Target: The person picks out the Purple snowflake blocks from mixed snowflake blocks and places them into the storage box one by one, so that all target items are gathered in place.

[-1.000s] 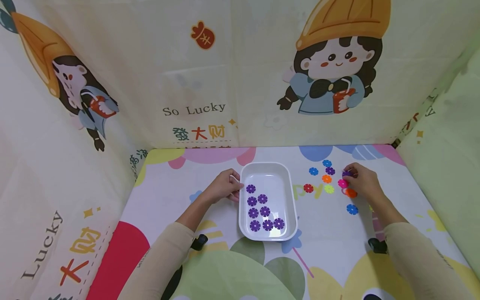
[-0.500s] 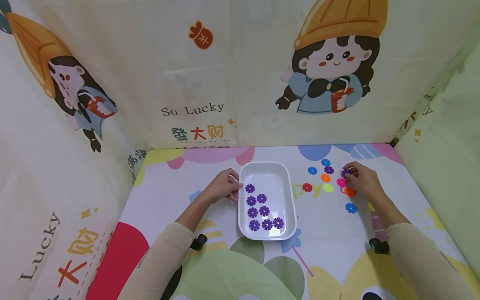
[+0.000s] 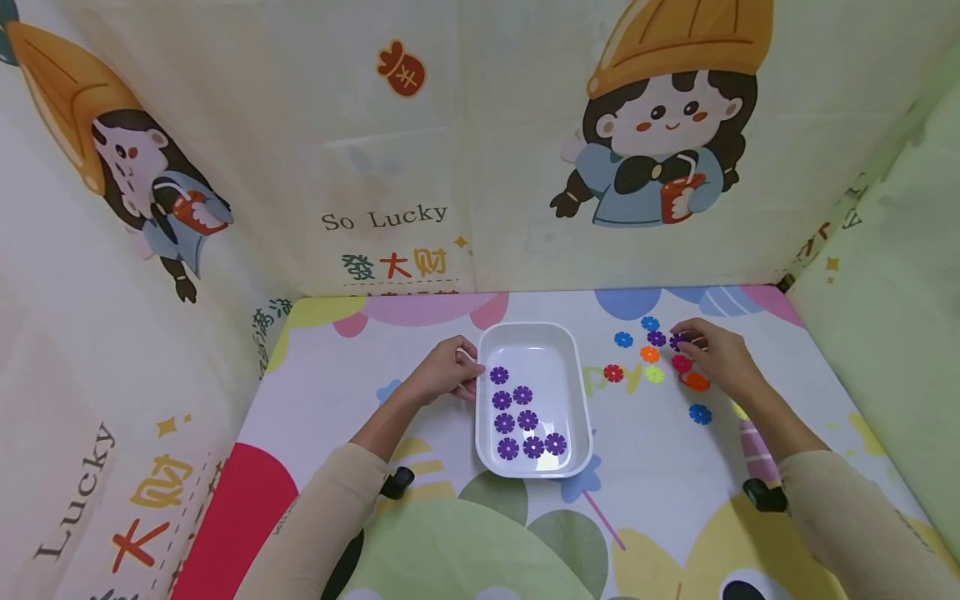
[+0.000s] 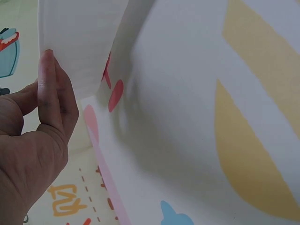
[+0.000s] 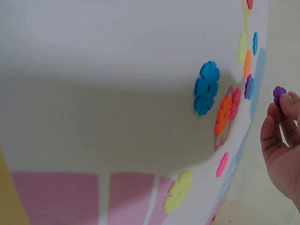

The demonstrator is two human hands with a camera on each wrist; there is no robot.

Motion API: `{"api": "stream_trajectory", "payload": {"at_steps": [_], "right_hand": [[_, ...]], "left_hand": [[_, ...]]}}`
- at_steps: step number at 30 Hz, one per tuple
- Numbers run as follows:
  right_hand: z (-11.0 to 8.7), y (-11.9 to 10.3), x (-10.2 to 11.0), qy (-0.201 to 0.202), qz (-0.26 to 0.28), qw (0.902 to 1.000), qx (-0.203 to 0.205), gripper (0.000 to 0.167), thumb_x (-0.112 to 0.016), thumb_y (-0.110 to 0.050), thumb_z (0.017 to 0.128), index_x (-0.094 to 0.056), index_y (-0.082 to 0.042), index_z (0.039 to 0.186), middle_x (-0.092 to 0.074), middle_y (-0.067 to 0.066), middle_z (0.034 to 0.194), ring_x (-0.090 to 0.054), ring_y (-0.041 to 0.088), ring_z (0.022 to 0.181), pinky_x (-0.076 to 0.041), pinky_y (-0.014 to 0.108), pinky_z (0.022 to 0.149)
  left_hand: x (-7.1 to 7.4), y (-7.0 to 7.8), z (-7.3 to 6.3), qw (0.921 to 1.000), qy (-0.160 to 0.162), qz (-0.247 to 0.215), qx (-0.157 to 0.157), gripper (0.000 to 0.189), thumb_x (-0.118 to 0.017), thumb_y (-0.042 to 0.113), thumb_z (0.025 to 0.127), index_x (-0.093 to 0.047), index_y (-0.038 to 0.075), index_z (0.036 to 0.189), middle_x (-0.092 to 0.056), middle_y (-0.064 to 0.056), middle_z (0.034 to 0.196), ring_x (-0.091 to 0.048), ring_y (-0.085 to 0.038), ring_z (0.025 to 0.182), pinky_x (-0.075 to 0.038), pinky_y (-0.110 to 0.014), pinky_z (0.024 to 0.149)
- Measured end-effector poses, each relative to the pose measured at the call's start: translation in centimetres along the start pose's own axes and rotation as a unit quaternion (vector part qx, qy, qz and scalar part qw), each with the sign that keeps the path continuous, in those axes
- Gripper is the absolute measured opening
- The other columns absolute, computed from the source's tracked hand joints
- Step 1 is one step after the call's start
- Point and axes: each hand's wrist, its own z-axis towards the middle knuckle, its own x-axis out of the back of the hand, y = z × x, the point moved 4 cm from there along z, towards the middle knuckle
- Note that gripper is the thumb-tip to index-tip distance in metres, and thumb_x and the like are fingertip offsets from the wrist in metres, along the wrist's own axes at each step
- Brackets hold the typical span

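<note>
My left hand [image 3: 442, 372] grips the left rim of a white rectangular tray [image 3: 553, 371]. In the left wrist view its fingers [image 4: 48, 98] lie against the tray's outer side [image 4: 77, 42]. Several purple flower-shaped plastic discs [image 3: 528, 421] lie flat in the tray, mostly along its left side and near end. Over on the right, my right hand [image 3: 722, 357] pinches one purple flower disc [image 5: 279, 95] between thumb and fingertips. The right wrist view has that disc held up off the tabletop. Another purple disc [image 3: 656, 338] lies just left of this hand.
Loose flower discs are scattered right of the tray: blue [image 3: 701, 414], red [image 3: 613, 373], orange [image 3: 649, 355], yellow-green [image 3: 655, 375] and pink [image 3: 682, 363]. A yellow one [image 5: 178, 191] shows below the right hand. Printed cloth walls [image 3: 510, 250] enclose the back and sides of the patterned tabletop.
The right hand has shifted slightly left and away from the body with the purple flower disc in its pinch. The left hand keeps its hold on the tray.
</note>
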Motion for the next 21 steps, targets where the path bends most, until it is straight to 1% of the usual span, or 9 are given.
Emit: {"api": "stream_trajectory", "payload": {"at_steps": [3,6,9,11,13,14,15,17,21], "right_hand": [[0.0,-0.9,0.0,0.002,-0.008,0.9997,0.022,0.030,-0.060,-0.010,0.105,-0.059,-0.007,0.135,-0.065,0.025,0.124,-0.061,0.044,0.112,-0.064,0.054,0.092],[-0.1,-1.8,-0.1,0.000,-0.008,0.9990,0.043,0.028,-0.061,-0.009,0.104,-0.061,-0.007,0.132,-0.067,0.023,0.122,-0.064,0.040,0.109,-0.066,0.047,0.089],[-0.2,-2.8,-0.2,-0.005,-0.004,0.9980,0.063,0.027,-0.063,-0.008,0.103,-0.063,-0.008,0.130,-0.070,0.020,0.121,-0.066,0.037,0.107,-0.066,0.029,0.083],[-0.2,-3.5,-0.3,-0.008,-0.001,0.9970,0.077,0.028,-0.064,-0.007,0.102,-0.064,-0.008,0.129,-0.071,0.019,0.119,-0.066,0.036,0.106,-0.062,0.017,0.079],[-0.3,-4.2,-0.5,-0.012,0.001,0.9957,0.092,0.028,-0.066,-0.007,0.101,-0.065,-0.007,0.128,-0.072,0.018,0.116,-0.067,0.035,0.103,-0.056,0.009,0.076],[-0.3,-4.5,-0.6,-0.015,0.003,0.9950,0.098,0.028,-0.067,-0.007,0.100,-0.065,-0.006,0.128,-0.072,0.018,0.115,-0.068,0.034,0.102,-0.054,0.007,0.074],[-0.3,-4.9,-0.7,-0.019,0.004,0.9942,0.106,0.027,-0.067,-0.007,0.100,-0.066,-0.006,0.127,-0.073,0.018,0.114,-0.069,0.034,0.101,-0.054,0.006,0.074],[-0.3,-5.7,-0.9,-0.027,0.006,0.9925,0.119,0.027,-0.068,-0.007,0.099,-0.066,-0.005,0.126,-0.073,0.017,0.113,-0.070,0.033,0.100,-0.057,0.009,0.076],[-0.5,-7.3,-1.4,-0.045,0.012,0.9890,0.140,0.025,-0.069,-0.006,0.098,-0.067,-0.006,0.124,-0.074,0.014,0.112,-0.071,0.031,0.100,-0.067,0.026,0.081]], "left_hand": [[0.0,0.0,0.0,1.0000,0.000,0.002,-0.001,0.026,-0.066,0.007,0.101,-0.051,0.001,0.121,-0.069,-0.018,0.093,-0.070,-0.018,0.063,-0.068,-0.045,0.067],[0.1,0.0,0.0,1.0000,0.001,0.001,0.002,0.027,-0.067,0.007,0.100,-0.051,0.001,0.121,-0.069,-0.017,0.091,-0.070,-0.018,0.063,-0.068,-0.045,0.068],[0.1,0.0,0.1,1.0000,0.000,-0.002,0.004,0.027,-0.067,0.007,0.100,-0.051,0.001,0.122,-0.069,-0.017,0.091,-0.070,-0.019,0.064,-0.068,-0.045,0.068],[0.1,0.0,0.1,1.0000,-0.002,-0.002,0.002,0.027,-0.066,0.007,0.101,-0.051,0.001,0.122,-0.069,-0.017,0.092,-0.070,-0.018,0.064,-0.068,-0.045,0.068],[0.1,0.0,0.1,1.0000,-0.004,-0.002,0.002,0.028,-0.066,0.007,0.101,-0.051,0.000,0.123,-0.068,-0.018,0.093,-0.070,-0.018,0.064,-0.068,-0.045,0.068],[0.1,0.0,0.1,1.0000,-0.005,-0.003,0.001,0.028,-0.066,0.007,0.100,-0.051,0.000,0.123,-0.068,-0.018,0.093,-0.070,-0.018,0.064,-0.068,-0.045,0.069],[0.1,0.0,0.0,1.0000,-0.005,-0.004,0.003,0.029,-0.067,0.007,0.100,-0.051,0.000,0.124,-0.068,-0.018,0.093,-0.070,-0.018,0.065,-0.068,-0.046,0.069],[0.1,0.0,0.1,1.0000,-0.005,-0.004,0.004,0.030,-0.067,0.007,0.100,-0.050,0.001,0.124,-0.068,-0.018,0.093,-0.070,-0.019,0.065,-0.068,-0.047,0.071],[0.1,-0.1,0.1,1.0000,-0.005,-0.002,0.006,0.029,-0.067,0.008,0.100,-0.051,0.001,0.124,-0.068,-0.017,0.092,-0.070,-0.019,0.065,-0.068,-0.048,0.072]]}}
